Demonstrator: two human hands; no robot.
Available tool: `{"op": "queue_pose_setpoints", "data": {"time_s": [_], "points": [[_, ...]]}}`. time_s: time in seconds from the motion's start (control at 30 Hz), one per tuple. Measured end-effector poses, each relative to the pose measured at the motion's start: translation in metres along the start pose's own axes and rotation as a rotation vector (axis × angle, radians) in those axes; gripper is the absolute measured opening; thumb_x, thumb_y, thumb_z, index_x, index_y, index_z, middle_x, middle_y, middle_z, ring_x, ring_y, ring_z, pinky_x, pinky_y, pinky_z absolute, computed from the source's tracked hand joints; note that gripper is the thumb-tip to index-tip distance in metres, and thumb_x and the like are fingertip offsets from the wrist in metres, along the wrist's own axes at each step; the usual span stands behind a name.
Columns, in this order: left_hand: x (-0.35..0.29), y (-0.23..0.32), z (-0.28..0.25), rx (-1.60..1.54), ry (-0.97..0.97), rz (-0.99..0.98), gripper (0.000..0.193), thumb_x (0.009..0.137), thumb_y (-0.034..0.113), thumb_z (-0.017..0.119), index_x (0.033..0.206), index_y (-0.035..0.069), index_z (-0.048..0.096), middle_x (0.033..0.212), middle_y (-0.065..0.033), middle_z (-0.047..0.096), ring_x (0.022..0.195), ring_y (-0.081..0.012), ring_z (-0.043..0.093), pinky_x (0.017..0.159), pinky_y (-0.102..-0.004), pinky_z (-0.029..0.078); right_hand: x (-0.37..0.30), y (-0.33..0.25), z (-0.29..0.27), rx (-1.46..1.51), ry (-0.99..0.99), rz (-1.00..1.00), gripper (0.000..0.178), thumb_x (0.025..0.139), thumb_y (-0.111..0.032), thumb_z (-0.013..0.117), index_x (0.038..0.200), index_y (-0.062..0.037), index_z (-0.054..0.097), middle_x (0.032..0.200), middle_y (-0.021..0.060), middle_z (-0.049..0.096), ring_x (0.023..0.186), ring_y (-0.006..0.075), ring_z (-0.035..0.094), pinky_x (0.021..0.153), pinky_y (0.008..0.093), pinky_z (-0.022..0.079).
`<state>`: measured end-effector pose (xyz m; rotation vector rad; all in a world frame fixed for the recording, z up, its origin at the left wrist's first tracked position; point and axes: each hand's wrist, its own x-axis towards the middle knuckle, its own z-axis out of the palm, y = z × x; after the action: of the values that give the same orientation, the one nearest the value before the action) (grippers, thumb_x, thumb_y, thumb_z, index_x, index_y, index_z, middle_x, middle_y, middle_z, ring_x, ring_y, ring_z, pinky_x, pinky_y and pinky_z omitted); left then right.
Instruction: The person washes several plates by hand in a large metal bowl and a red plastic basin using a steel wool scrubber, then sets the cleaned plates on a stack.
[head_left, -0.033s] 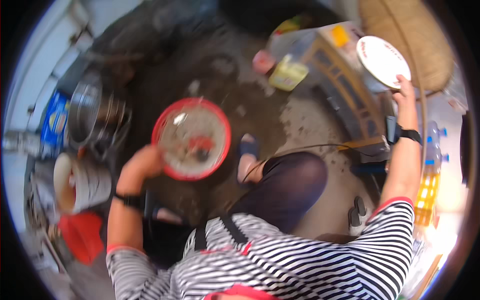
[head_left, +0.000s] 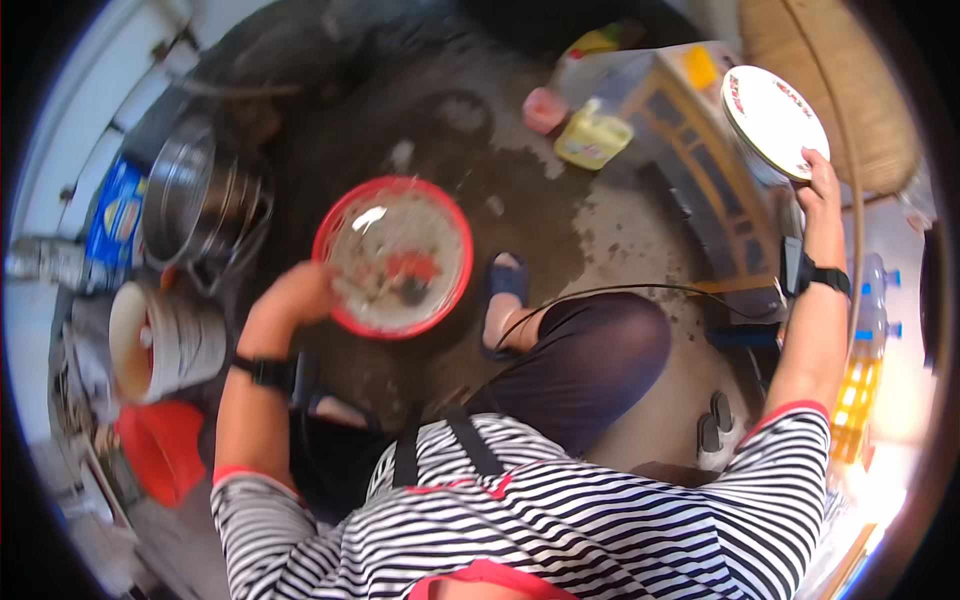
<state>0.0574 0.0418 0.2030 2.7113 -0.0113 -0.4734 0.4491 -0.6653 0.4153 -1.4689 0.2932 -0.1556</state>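
Note:
A white plate (head_left: 774, 122) with red markings near its rim is gripped at its near edge by my right hand (head_left: 821, 180). More plate rims seem to show just beneath it, beside the cabinet top. On the wet floor lies a red-rimmed basin (head_left: 455, 298) of cloudy water, with a reddish thing and a dark thing in it. My left hand (head_left: 307, 292) is at the basin's left edge; its fingers are smeared by motion, so I cannot make out whether they hold anything.
A cabinet with brown-framed panels (head_left: 705, 180) stands right of a yellow jug (head_left: 593, 136) and a pink container (head_left: 544, 110). At left are a steel pot (head_left: 180, 200), a white bucket (head_left: 185, 345) and a red container (head_left: 163, 450). A dark cable (head_left: 610, 288) crosses my knee.
The whole view has shifted slightly, so the basin appears a little further right and higher. The plate stays in my right hand, with its lower edge now showing more layers.

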Motion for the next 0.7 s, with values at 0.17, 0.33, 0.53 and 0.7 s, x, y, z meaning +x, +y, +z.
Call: {"op": "queue_pose_setpoints", "data": {"time_s": [0.17, 0.33, 0.53, 0.7], "points": [[0.024, -0.007, 0.029, -0.369, 0.219, -0.264, 0.032, 0.082, 0.02, 0.06, 0.109, 0.004, 0.064, 0.084, -0.0138, 0.067, 0.076, -0.0243, 0.064, 0.068, -0.0396, 0.049, -0.088, 0.084, 0.111, -0.138, -0.407, 0.112, 0.034, 0.08, -0.005, 0.059, 0.112, 0.0069, 0.055, 0.103, 0.0139, 0.064, 0.092, 0.0236, 0.063, 0.086, 0.0379, 0.052], [0.029, 0.007, 0.105, -1.763, 0.266, -0.823, 0.024, 0.094, 0.022, 0.049, 0.109, 0.005, 0.056, 0.089, -0.0047, 0.062, 0.084, -0.022, 0.062, 0.072, -0.0381, 0.05, -0.199, 0.203, 0.218, -0.227, -0.661, 0.29, 0.031, 0.072, -0.001, 0.058, 0.102, 0.0072, 0.058, 0.09, 0.0123, 0.063, 0.074, 0.0205, 0.062, 0.065, 0.0309, 0.052], [0.041, 0.045, 0.176, -2.266, 0.165, -0.971, 0.058, 0.093, 0.047, 0.048, 0.138, 0.013, 0.038, 0.139, -0.0111, 0.042, 0.121, -0.0357, 0.045, 0.099, -0.0571, 0.037, -0.307, 0.339, 0.3, -0.2, -0.52, 0.601, 0.033, 0.07, 0.009, 0.059, 0.103, 0.0087, 0.056, 0.091, 0.0179, 0.062, 0.076, 0.0293, 0.063, 0.064, 0.0404, 0.055], [0.032, 0.031, 0.185, -2.684, 0.05, -0.335, 0.063, 0.094, 0.058, 0.036, 0.139, 0.014, 0.04, 0.14, -0.0129, 0.046, 0.127, -0.0341, 0.045, 0.1, -0.0585, 0.038, -0.36, 0.429, 0.327, -0.204, -0.421, 0.748, 0.038, 0.073, 0.01, 0.057, 0.11, 0.0064, 0.049, 0.1, 0.019, 0.059, 0.087, 0.0322, 0.063, 0.074, 0.0429, 0.055]]}}
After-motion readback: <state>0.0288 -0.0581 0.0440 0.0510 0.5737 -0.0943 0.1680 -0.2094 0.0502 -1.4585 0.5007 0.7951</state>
